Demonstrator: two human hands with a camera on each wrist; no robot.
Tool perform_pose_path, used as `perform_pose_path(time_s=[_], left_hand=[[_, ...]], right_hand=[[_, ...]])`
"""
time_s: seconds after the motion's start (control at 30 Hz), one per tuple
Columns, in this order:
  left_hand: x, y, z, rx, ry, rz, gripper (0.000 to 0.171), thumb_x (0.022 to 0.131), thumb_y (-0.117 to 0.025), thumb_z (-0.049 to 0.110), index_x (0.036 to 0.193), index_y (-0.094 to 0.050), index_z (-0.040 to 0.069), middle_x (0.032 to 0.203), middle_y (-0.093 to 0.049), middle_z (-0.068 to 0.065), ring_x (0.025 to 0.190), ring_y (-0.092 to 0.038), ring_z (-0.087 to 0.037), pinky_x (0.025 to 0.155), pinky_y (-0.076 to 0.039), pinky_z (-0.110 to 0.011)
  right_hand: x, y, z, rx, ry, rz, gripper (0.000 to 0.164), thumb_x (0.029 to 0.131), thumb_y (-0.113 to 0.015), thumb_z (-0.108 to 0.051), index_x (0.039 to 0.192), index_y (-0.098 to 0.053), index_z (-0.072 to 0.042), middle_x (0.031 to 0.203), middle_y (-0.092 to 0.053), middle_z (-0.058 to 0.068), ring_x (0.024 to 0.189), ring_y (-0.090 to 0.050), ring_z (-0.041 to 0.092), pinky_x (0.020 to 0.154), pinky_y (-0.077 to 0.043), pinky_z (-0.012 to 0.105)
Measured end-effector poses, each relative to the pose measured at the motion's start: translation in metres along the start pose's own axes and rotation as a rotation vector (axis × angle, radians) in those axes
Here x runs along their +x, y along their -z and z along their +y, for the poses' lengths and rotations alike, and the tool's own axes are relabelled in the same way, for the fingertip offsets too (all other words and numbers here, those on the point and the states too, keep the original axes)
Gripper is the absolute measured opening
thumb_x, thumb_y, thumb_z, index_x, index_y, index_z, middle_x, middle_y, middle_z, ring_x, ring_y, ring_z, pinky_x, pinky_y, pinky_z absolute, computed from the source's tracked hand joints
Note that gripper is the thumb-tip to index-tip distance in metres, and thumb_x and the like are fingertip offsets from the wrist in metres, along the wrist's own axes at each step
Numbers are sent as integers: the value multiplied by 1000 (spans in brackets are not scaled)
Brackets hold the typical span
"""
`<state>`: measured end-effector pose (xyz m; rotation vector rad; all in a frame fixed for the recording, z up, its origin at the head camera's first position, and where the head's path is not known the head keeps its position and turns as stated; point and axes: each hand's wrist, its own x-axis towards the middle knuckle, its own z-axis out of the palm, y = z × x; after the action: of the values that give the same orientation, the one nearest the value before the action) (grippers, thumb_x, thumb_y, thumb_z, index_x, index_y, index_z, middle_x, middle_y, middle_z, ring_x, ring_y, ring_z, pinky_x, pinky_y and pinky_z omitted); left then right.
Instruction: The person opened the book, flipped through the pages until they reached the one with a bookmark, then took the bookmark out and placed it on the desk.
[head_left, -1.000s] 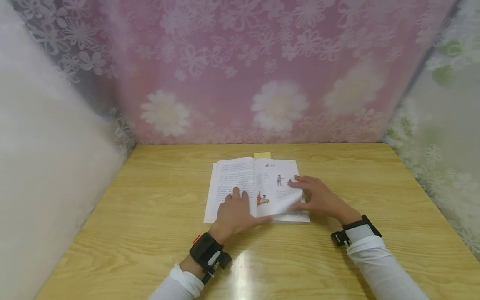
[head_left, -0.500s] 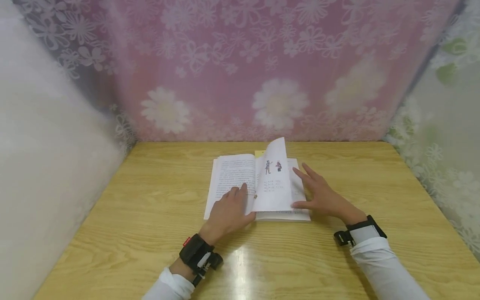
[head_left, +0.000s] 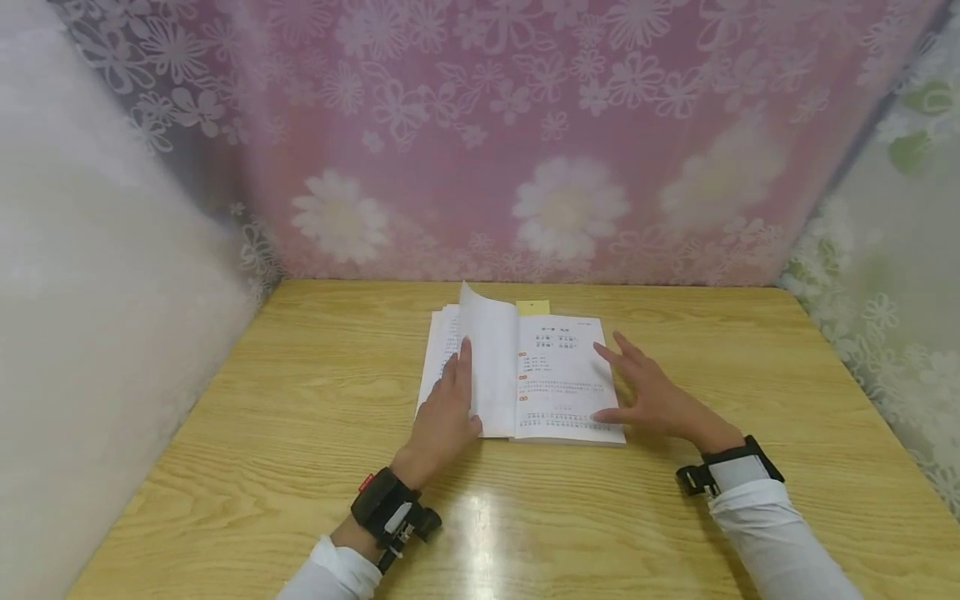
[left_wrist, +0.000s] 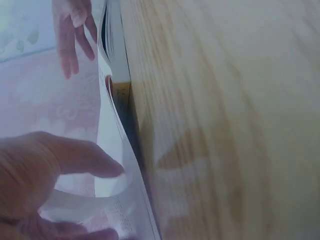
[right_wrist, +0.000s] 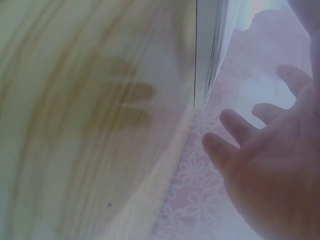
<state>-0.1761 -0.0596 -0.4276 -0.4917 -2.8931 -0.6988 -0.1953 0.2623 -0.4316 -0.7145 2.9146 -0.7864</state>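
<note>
A paperback book (head_left: 566, 392) lies spread on the table in the head view, its right page showing print with small orange marks. One curled page (head_left: 493, 367) stands up over the left half, its top corner raised. My left hand (head_left: 442, 421) is at that page, fingers stretched along its outer edge. In the left wrist view the thumb (left_wrist: 90, 157) rests against the paper, with the other fingers lower down, partly behind the page. My right hand (head_left: 660, 400) hovers by the book's right edge, fingers spread and nothing held; the right wrist view shows its palm beside the page block (right_wrist: 207, 55).
A yellow tab (head_left: 532, 307) sticks out past the book's top edge. The wood-grain table (head_left: 300, 383) ends at a pink flowered curtain (head_left: 450, 192) behind, with pale sheets at both sides. Each wrist wears a strapped black camera.
The illustrated page has swung over from right to left, uncovering a printed page. My left hand has shifted left with it; my right hand has come off the page and spread its fingers.
</note>
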Motion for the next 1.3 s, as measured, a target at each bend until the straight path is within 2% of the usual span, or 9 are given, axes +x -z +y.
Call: perform_pose_path(time_s=[0.1, 0.2, 0.3, 0.47, 0.6, 0.77, 1.13, 1.2, 1.3], left_hand=[[0, 1, -3, 55, 6, 27, 102, 65, -64, 3, 146, -4, 16, 144, -23, -25, 109, -47, -37, 63, -48, -41], [0, 1, -5, 145, -4, 34, 92, 65, -64, 3, 144, -21, 16, 146, -17, -27, 122, -34, -42, 77, -47, -48], [2, -1, -5, 243, -21, 9, 85, 65, -64, 5, 142, -30, 19, 149, -7, -25, 134, -12, -41, 98, -28, -60], [7, -4, -3, 274, -173, -80, 83, 68, -59, 1, 143, -28, 19, 153, 1, -18, 137, 4, -34, 105, -11, -60], [9, -5, -3, 183, -279, -197, 76, 74, -51, -5, 143, -24, 13, 152, -7, -18, 138, -5, -30, 109, -16, -45], [6, -3, -4, 168, -209, -336, 65, 83, -47, -1, 143, -26, 13, 150, -22, -11, 136, -19, -22, 106, -25, -36], [7, -2, 0, 176, -147, -355, 54, 86, -42, 20, 139, -35, 8, 146, -31, -15, 133, -26, -25, 102, -30, -50], [8, -3, 4, 181, -135, -341, 56, 86, -41, 31, 136, -38, 5, 143, -35, -18, 131, -30, -27, 102, -32, -47], [8, -6, 12, 164, -94, -293, 67, 81, -40, 57, 119, -52, 3, 121, -52, -15, 109, -49, -27, 81, -46, -39]], right_hand=[[-2, 0, 2, 7, -14, -38, 101, 65, -65, -64, 145, -19, -23, 151, -3, 22, 134, -7, 42, 99, -16, 66], [-3, -1, 4, 18, -26, -75, 103, 63, -65, -65, 145, -19, -22, 151, -5, 22, 134, -8, 42, 100, -17, 64], [-4, -1, 5, 18, -34, -108, 105, 63, -65, -66, 146, -18, -22, 151, -5, 21, 134, -9, 41, 100, -18, 64], [-5, -2, 8, 25, -24, -138, 106, 63, -66, -64, 146, -16, -20, 152, -5, 21, 135, -9, 40, 101, -18, 63], [-5, -2, 8, 41, -8, -162, 108, 62, -68, -63, 145, -18, -18, 151, -7, 21, 135, -9, 38, 103, -18, 60], [-6, -1, 7, 26, 19, -195, 107, 61, -68, -64, 144, -21, -15, 151, -9, 20, 135, -9, 38, 103, -16, 60], [0, 0, 8, -22, 3, -174, 92, 67, -64, -63, 140, -35, -14, 149, -22, 18, 133, -11, 44, 102, -15, 62], [2, 0, 7, -19, -9, -141, 86, 68, -64, -61, 137, -40, -15, 147, -28, 17, 132, -15, 43, 103, -16, 60], [3, 0, 5, -21, -44, -88, 78, 69, -65, -59, 131, -48, -17, 144, -36, 13, 132, -20, 40, 104, -19, 57]])
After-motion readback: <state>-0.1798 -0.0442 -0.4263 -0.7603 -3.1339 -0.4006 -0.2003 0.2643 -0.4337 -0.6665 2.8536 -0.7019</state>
